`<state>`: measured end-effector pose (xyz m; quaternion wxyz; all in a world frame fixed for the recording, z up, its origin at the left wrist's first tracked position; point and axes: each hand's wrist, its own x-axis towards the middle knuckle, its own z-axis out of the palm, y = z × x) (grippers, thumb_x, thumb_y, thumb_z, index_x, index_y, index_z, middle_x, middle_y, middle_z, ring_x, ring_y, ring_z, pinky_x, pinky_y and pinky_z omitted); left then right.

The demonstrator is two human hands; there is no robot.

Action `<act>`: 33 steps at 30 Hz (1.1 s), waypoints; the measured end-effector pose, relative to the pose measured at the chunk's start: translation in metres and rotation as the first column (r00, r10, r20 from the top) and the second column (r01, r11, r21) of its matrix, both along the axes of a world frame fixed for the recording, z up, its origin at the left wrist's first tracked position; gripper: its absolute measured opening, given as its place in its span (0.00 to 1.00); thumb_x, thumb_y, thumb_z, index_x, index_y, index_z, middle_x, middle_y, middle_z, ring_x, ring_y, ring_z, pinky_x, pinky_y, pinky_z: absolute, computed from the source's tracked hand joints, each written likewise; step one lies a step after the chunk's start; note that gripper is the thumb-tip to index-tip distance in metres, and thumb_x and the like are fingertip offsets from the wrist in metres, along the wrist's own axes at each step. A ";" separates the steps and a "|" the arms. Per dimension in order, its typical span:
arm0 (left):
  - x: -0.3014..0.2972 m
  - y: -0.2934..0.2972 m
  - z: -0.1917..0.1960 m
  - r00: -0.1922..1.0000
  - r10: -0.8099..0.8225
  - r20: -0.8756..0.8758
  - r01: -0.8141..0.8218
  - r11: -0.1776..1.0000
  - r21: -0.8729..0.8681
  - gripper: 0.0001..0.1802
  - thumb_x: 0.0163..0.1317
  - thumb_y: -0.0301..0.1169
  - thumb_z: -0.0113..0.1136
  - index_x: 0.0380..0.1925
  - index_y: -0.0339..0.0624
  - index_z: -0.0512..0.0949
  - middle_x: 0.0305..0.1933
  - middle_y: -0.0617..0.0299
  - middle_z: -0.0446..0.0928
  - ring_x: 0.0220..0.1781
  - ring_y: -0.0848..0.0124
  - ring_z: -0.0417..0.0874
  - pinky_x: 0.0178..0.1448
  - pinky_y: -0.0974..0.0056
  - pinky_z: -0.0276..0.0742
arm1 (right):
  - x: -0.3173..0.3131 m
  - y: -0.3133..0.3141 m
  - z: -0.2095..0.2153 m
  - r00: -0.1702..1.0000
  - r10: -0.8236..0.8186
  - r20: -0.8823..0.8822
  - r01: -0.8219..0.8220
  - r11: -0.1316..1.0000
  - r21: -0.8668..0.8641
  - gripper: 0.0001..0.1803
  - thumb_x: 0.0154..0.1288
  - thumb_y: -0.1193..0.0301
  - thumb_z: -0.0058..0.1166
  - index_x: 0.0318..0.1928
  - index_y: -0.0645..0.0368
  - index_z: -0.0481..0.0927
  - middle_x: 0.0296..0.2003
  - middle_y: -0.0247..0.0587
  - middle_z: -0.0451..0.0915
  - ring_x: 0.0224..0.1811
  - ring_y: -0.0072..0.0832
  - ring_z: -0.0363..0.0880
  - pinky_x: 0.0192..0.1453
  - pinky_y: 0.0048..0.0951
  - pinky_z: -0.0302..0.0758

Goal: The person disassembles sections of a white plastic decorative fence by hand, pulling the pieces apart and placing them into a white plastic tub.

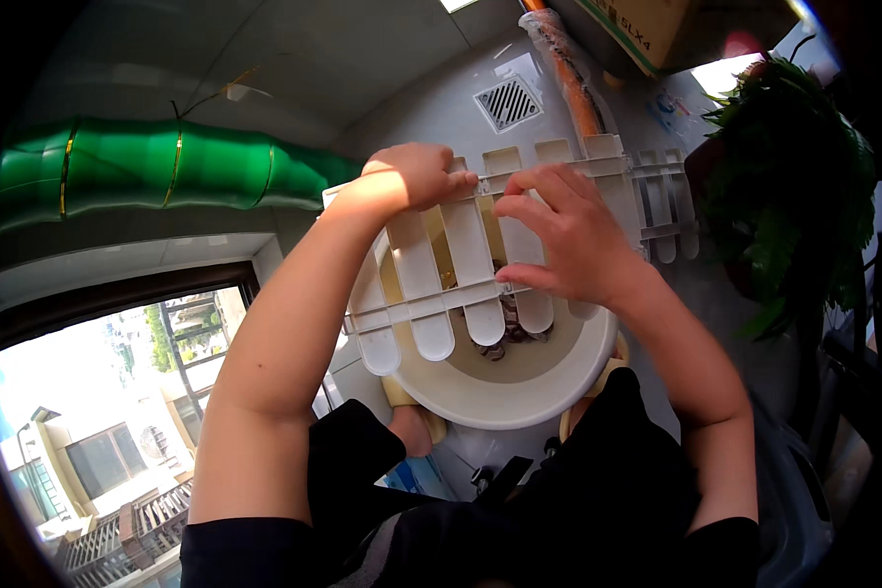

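Observation:
A white plastic picket-fence panel (461, 265) lies across a cream round basin (490, 392) that holds some dark stuff at the bottom. My left hand (416, 176) grips the panel's upper rail near its left end. My right hand (563, 240) is pressed on the slats to the right, fingers curled over them. Both forearms come up from the lower edge.
Another white fence section (661, 201) continues to the right. A green potted plant (794, 186) stands at the right, a floor drain grate (508, 101) and a wrapped orange pole (570, 73) lie beyond. A green tube (157, 167) runs along the left wall. A cardboard box (657, 29) sits at the top.

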<state>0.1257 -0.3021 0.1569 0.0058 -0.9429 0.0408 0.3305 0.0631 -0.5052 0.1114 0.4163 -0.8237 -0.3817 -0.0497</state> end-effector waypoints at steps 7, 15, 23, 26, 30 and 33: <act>0.012 0.012 -0.006 0.998 0.032 -0.057 -0.033 0.999 -0.028 0.29 0.55 0.53 0.54 0.39 0.35 0.77 0.38 0.47 0.78 0.42 0.57 0.79 0.48 0.59 0.71 | -0.041 0.007 -0.024 0.996 -0.032 -0.082 0.027 0.998 -0.063 0.32 0.32 0.56 0.70 0.41 0.54 0.73 0.46 0.38 0.66 0.54 0.37 0.63 0.57 0.40 0.59; 0.019 0.007 0.000 0.999 -0.019 -0.045 0.021 0.998 0.057 0.29 0.54 0.52 0.53 0.39 0.35 0.77 0.41 0.48 0.78 0.45 0.56 0.79 0.50 0.60 0.71 | -0.052 0.019 -0.024 0.976 -0.083 -0.203 0.050 0.986 -0.162 0.37 0.32 0.54 0.69 0.46 0.55 0.72 0.49 0.39 0.64 0.58 0.37 0.57 0.59 0.44 0.57; 0.020 0.036 -0.012 0.870 0.362 -0.334 -0.466 0.826 -0.318 0.31 0.56 0.46 0.61 0.46 0.26 0.72 0.48 0.53 0.76 0.49 0.69 0.77 0.53 0.69 0.70 | -0.055 0.009 -0.032 0.943 -0.141 0.303 0.193 0.970 -0.151 0.22 0.52 0.68 0.51 0.51 0.55 0.73 0.47 0.38 0.70 0.51 0.32 0.68 0.58 0.41 0.62; 0.014 0.027 -0.008 0.955 0.293 -0.053 -0.296 0.917 -0.265 0.27 0.57 0.47 0.59 0.44 0.32 0.75 0.44 0.55 0.77 0.45 0.71 0.77 0.51 0.68 0.70 | -0.049 0.010 -0.032 0.926 -0.217 0.309 0.238 0.971 -0.034 0.18 0.53 0.72 0.48 0.47 0.55 0.76 0.42 0.37 0.73 0.45 0.31 0.73 0.54 0.35 0.66; -0.007 0.020 0.016 0.784 0.057 0.619 0.138 0.955 -0.263 0.25 0.56 0.50 0.57 0.40 0.36 0.77 0.39 0.55 0.77 0.42 0.70 0.77 0.49 0.66 0.72 | -0.038 0.014 -0.024 0.893 -0.329 0.307 0.342 0.940 0.012 0.18 0.53 0.73 0.48 0.47 0.55 0.76 0.41 0.36 0.73 0.42 0.29 0.72 0.52 0.34 0.67; -0.052 0.016 0.051 0.916 0.396 0.065 -0.196 0.583 -0.788 0.29 0.58 0.55 0.53 0.35 0.35 0.75 0.33 0.57 0.77 0.35 0.71 0.78 0.38 0.69 0.73 | -0.030 0.009 -0.024 0.869 -0.380 0.317 0.396 0.918 0.017 0.19 0.53 0.73 0.49 0.48 0.55 0.75 0.41 0.35 0.72 0.43 0.29 0.72 0.51 0.34 0.67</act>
